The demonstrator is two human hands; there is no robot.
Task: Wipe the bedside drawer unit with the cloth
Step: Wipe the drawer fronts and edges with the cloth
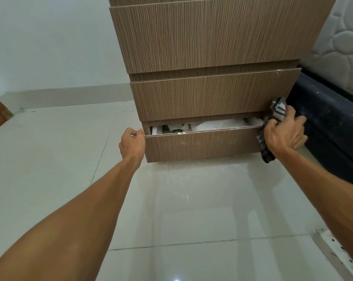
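Drawer unit (pixel 210 37): standing on the pale tiled floor (pixel 192 209), brown wood-grain fronts stacked three high, seen from low down and close in.

Bottom drawer (pixel 202 144): lowest front of the drawer unit, pulled out a little, a gap open along its top edge.

Drawer contents (pixel 216 124): white stuff, folded or crumpled, showing through that gap; something small and dark green toward the left end, too cramped to make out.

Left hand (pixel 132 141): curled at the left corner of the bottom drawer, fingers hooked around the top corner of the front, knuckles facing the camera. Closed on the drawer edge, holding nothing else.

Right hand (pixel 284 132): at the right end of the same drawer, clenched around the cloth, thumb side toward the unit, fingers spread out over the fabric.

Cloth (pixel 279 108): dark with pale check stripes, bunched in the right hand; one end poking up against the lower right corner of the middle drawer front (pixel 212 95), the other end hanging down past the right edge of the bottom drawer. Possibly tucked into the gap there, hard to say from this angle.

Bed base (pixel 329 126): dark, dusty, right beside the drawer unit on its right.

Mattress (pixel 342 51): white quilted, sitting on top of that base.

Wall (pixel 50 41): pale, plain, left of the unit.
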